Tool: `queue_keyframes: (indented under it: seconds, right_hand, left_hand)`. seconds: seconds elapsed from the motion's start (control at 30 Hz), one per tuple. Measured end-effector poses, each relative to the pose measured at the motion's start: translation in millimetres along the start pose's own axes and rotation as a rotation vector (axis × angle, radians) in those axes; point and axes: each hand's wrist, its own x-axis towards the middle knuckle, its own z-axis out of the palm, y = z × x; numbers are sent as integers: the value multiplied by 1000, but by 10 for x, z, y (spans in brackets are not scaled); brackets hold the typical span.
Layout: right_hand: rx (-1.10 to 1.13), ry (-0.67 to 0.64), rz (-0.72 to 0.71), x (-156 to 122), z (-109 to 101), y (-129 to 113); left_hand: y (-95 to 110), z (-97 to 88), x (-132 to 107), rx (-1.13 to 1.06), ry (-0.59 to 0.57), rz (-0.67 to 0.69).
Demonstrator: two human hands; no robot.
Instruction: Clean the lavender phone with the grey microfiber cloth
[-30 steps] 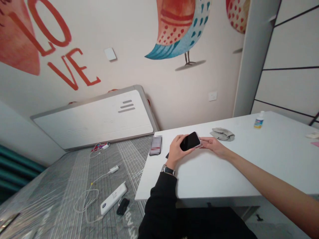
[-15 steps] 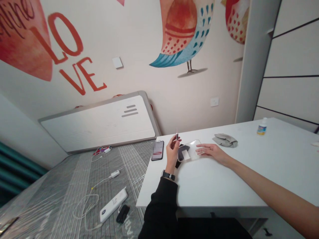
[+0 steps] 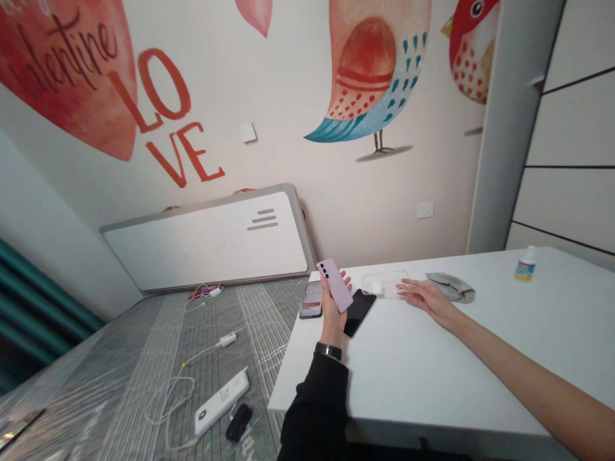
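My left hand is closed around a lilac smartphone, its back with several camera lenses turned up. My right hand has its fingers stretched out at the right end of a clear plastic case on the table; whether they still touch it I cannot tell. A small white piece shows at the case's lower left. Just below the lilac phone lies a dark-screened phone. Partly behind my left hand is another phone with a lit screen, at the table's left edge.
On the white table a grey cloth lies beyond my right hand, and a white bottle stands far right. The bed at left holds a white power bank, cables and a small black object.
My left hand has turned, and the lilac phone's back now faces up. The clear case, tilted between my hands before, now lies flat farther back. The view has shifted slightly.
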Motion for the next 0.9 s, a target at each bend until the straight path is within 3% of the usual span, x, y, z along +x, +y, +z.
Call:
queue_keyframes:
  seconds: [0.27, 0.47, 0.57, 0.7, 0.9]
  right_hand:
    - [-162, 80, 27, 529, 108, -15]
    - [-326, 175, -62, 404, -61, -116]
    - [-343, 104, -143, 198, -85, -269]
    - [-297, -86, -211, -95, 113, -429]
    - [-221, -323, -117, -409, 420, -435]
  left_hand:
    - [2, 27, -34, -80, -31, -119]
    - [32, 85, -83, -74, -85, -231]
    - [53, 133, -164, -26, -159, -326]
    - [93, 239, -416, 117, -290, -475]
    - [102, 330, -838, 454, -394, -559]
